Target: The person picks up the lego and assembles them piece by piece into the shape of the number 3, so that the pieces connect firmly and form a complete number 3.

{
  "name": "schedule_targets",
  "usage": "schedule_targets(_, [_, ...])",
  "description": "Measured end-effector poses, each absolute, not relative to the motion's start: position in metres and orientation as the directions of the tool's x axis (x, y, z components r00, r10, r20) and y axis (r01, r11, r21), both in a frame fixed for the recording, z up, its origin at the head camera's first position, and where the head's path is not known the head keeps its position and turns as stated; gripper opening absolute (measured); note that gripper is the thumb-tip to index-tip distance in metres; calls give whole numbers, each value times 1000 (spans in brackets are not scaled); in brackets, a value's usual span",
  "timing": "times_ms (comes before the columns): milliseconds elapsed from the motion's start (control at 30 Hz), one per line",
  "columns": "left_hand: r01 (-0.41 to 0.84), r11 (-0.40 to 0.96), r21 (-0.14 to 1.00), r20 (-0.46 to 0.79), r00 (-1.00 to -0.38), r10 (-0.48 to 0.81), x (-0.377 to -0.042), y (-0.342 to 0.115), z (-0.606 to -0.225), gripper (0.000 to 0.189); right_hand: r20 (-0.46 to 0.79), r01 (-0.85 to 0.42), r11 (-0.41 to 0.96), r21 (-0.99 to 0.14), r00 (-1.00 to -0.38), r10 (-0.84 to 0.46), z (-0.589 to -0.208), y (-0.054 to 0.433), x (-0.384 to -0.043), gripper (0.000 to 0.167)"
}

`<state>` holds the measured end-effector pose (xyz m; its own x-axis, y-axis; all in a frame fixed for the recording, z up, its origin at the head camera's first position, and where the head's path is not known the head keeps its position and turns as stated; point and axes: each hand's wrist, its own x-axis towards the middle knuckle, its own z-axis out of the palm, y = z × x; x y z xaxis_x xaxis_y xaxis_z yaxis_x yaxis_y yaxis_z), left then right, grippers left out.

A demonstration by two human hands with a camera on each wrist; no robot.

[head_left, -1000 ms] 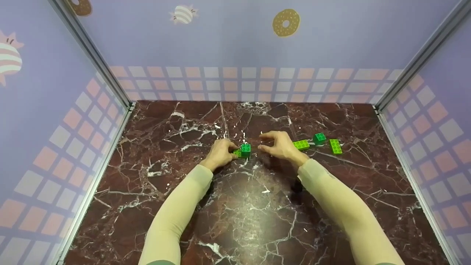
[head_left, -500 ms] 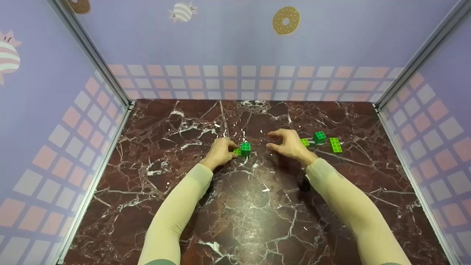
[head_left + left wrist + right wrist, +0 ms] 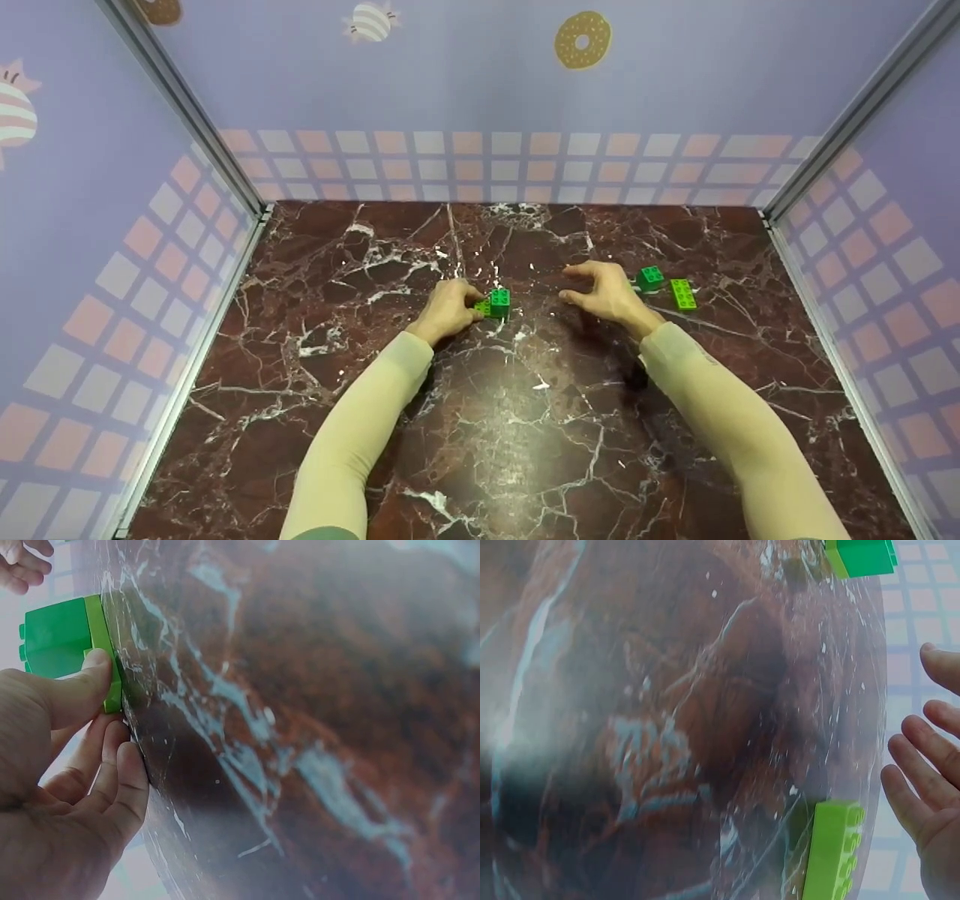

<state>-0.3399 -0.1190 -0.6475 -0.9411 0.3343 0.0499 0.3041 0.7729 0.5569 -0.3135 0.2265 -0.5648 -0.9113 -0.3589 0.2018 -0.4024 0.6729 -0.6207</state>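
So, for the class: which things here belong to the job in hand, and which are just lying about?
Job in hand:
Lime brick, pinched by the left hand
Green block on top of it

Lying loose, perhaps spare parts:
Second green block
Far-right lime piece
Lime piece near the right hand

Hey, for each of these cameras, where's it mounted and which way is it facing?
Head: worn on the head, looking forward and down at the marbled table; both sleeves, the left hand and the right hand show.
Left wrist: worn there, facing the left hand pinching a lime base brick under a green brick; some right-hand fingers show upper left.
Right wrist: worn there, facing the table; right-hand fingers show at the right edge, a lime brick below.
Shared: both wrist views show the green brick on its lime base brick.
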Motion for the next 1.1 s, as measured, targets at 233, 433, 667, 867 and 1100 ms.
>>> schedule_targets(233, [290,773,564,34,-944,329,-341,-118,-647,33,189,-400,718,-570,-914,-359,-565,242,-314,49])
schedule_targets(433, [291,772,566,33,-943,331,-338,-119,-643,34,161,-385,751,-537,-920,-357,-566,255,-315,54])
schedule_targets(667, [318,760,567,74,-938,338,-329,-117,-630,32,99,-333,779,-531,-938,-333,-571,269,-314,58])
schedule_targets(867, [280,767,577,31,-946,322,-304,-111,-590,31,50,-298,803,-516,-946,-319,-570,275,-310,69])
schedule_targets(1100, [302,746,594,46,-938,344,-322,-117,-615,32,9,-280,824,-492,-949,-316,-572,279,-309,78])
